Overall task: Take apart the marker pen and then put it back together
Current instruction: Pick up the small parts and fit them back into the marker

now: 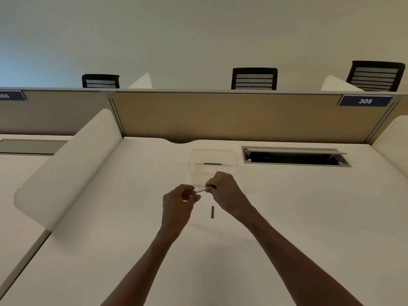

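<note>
1. Right now I hold the marker pen (200, 190) up off the desk (287, 217), between my two hands, in front of the clear plastic container (213, 162) that stands toward the far edge
2. Its long axis runs almost level from my left to my right, tilted a little so that the right end sits slightly higher and farther from me
3. My left hand (178, 200) pinches the near-left end of the pale barrel between thumb and fingertips, and my right hand (223, 191) is closed around the other end, where something dark shows inside the grip; I cannot tell whether that is the cap or a plug
4. Only a short stretch of barrel shows between the two hands, so they are close together, nearly touching
5. Neither hand is nearer than the other: both are already on the pen, so I judge the next move is a pull or a twist along that left-to-right axis, the hands working against each other
6. A small dark part (212, 212) lies loose on the desk just nearer to me than my hands, below the gap between them, pointing toward and away from me
7. Judging by that loose part, I am somewhere in the middle of the task, though I cannot say whether the pieces are coming apart or going back
</note>
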Available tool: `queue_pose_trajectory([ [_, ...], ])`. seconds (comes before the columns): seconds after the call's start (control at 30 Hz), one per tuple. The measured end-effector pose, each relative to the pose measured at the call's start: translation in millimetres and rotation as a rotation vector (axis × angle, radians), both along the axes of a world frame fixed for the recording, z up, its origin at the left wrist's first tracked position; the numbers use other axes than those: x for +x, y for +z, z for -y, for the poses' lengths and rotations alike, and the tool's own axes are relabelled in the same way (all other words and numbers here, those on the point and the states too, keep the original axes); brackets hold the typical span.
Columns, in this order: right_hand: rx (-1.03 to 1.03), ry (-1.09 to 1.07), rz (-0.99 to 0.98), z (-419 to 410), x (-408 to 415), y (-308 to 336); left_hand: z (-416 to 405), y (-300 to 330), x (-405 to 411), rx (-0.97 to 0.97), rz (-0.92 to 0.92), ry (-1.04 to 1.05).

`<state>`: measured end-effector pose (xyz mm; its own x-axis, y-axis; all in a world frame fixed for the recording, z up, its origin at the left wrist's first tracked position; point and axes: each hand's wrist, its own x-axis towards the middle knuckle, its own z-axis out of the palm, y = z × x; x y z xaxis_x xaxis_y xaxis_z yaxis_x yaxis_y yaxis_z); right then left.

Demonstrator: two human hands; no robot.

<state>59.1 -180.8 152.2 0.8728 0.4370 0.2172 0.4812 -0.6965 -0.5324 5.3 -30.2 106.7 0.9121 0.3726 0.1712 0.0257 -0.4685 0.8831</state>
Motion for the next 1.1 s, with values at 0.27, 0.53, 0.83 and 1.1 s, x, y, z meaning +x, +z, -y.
queue_pose_trajectory([
  [0.27,0.014,0.072,0.002,1,1,5,6,-2,8,0.182,0.265,-0.190],
  [0.53,0.165,0.090,-0.096,2,4,8,6,-7,8,-0.042,0.176,-0.172],
  [0.83,0.230,0.090,-0.072,-4,5,2,5,-5,6,-0.113,0.168,-0.145],
  [1.1,0.324,0.057,-0.139,-5,9,-8,1,-11,6,-0.152,0.132,-0.140],
])
